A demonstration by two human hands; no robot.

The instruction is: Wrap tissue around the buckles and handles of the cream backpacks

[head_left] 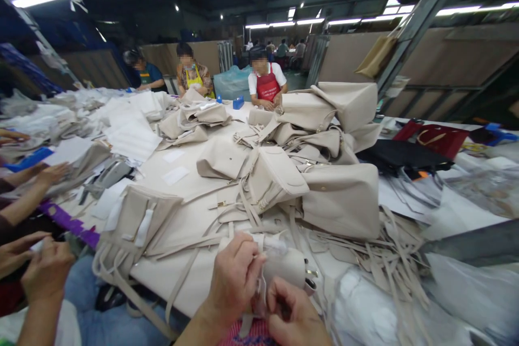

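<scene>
My left hand (235, 278) is closed, its fingertips pinching a thin clear wrapping at the end of a cream leather piece (286, 265) with a metal ring. My right hand (294, 311) is curled shut just below it, gripping the lower part of the same piece against my lap. The piece lies at the near edge of the white table (186, 221). Loose cream straps (365, 259) trail right of my hands. A cream handbag (340, 200) stands just beyond them.
Several cream handbags (316, 119) are piled mid-table, another (133, 221) at near left. A co-worker's hands (38, 267) work at my left. Three people sit at the far end. Black and red bags (421, 146) and clear plastic (470, 286) lie at right.
</scene>
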